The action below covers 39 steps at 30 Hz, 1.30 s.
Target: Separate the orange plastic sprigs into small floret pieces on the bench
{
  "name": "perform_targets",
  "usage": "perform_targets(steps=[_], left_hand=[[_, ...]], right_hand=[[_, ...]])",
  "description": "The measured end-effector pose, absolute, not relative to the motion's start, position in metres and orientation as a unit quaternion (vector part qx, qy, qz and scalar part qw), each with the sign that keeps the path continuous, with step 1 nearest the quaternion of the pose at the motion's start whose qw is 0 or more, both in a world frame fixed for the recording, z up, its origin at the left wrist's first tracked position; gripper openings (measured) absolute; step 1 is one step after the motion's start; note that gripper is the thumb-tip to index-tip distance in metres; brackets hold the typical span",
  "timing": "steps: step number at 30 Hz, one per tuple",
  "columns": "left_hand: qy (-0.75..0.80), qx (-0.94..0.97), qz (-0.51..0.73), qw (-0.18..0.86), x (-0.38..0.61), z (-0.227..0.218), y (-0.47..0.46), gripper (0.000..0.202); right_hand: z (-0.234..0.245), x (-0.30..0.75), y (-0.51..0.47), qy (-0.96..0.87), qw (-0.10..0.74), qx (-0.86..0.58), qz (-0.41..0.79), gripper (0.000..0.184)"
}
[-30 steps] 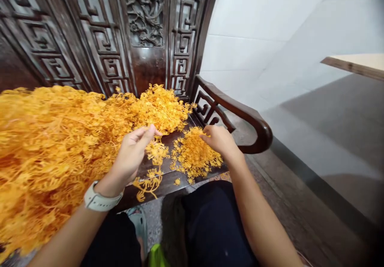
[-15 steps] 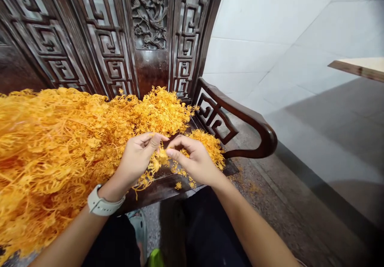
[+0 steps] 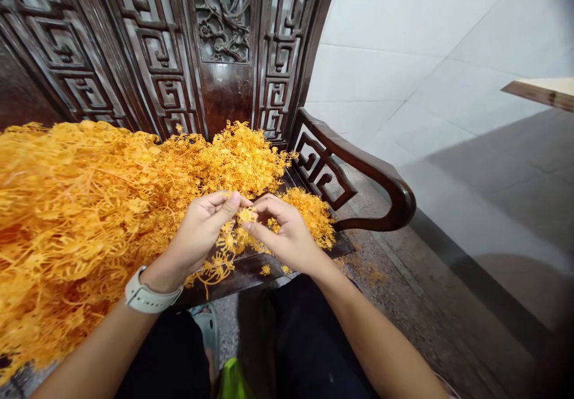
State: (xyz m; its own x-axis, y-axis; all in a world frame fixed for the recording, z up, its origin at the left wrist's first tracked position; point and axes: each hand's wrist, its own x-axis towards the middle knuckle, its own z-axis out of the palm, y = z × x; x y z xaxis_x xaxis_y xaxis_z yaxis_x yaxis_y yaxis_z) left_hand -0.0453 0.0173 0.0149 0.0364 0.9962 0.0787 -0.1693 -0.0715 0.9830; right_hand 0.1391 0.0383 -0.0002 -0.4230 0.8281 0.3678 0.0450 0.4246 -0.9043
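My left hand is closed, thumb and forefinger pinched at the top of a strand of orange plastic flower pieces that hangs below it. Opposite, my right hand pinches at one spiky orange flower piece between the two hands. Exactly how that piece joins the strand is hidden by fingers. A large tangled heap of orange flower strands fills the bench to the left and reaches behind the hands. Beyond my right hand lies a smaller pile of loose flower pieces.
The dark wooden bench has a carved back and a curved armrest at right. Single flower pieces lie near the seat's front edge. Orange bits are scattered on the floor. A board's edge juts in at far right.
A spiky flower piece now shows clearly between my fingertips, where it was partly covered before. Both hands stay close together, with the view tilted slightly down.
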Motion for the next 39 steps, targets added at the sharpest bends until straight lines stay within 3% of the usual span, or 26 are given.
perform_targets(steps=[3, 11, 14, 20, 24, 31, 39], left_hand=[[0.418, 0.497, 0.549, 0.527, -0.045, 0.018, 0.016, 0.026], [0.427, 0.521, 0.538, 0.506, -0.042, 0.012, 0.015, 0.03], [0.428, 0.541, 0.528, 0.496, -0.039, 0.014, 0.013, 0.033], [0.484, 0.58, 0.551, 0.355, -0.036, 0.011, 0.012, 0.032], [0.493, 0.567, 0.52, 0.407, -0.035, 0.011, 0.01, 0.035], [0.423, 0.496, 0.511, 0.561, -0.042, 0.022, 0.007, 0.021], [0.402, 0.46, 0.52, 0.597, -0.044, 0.03, 0.008, 0.027]], right_hand=[[0.0, 0.141, 0.04, -0.708, 0.459, -0.29, 0.451, 0.01], [0.003, 0.141, 0.039, -0.596, 0.436, -0.313, 0.597, 0.025], [-0.002, 0.138, 0.043, -0.558, 0.461, -0.337, 0.602, 0.026], [-0.003, 0.136, 0.041, -0.548, 0.545, -0.35, 0.529, 0.018], [-0.002, 0.137, 0.038, -0.578, 0.561, -0.357, 0.473, 0.015], [-0.004, 0.142, 0.044, -0.546, 0.467, -0.272, 0.64, 0.026], [-0.002, 0.148, 0.042, -0.601, 0.367, -0.197, 0.682, 0.032]])
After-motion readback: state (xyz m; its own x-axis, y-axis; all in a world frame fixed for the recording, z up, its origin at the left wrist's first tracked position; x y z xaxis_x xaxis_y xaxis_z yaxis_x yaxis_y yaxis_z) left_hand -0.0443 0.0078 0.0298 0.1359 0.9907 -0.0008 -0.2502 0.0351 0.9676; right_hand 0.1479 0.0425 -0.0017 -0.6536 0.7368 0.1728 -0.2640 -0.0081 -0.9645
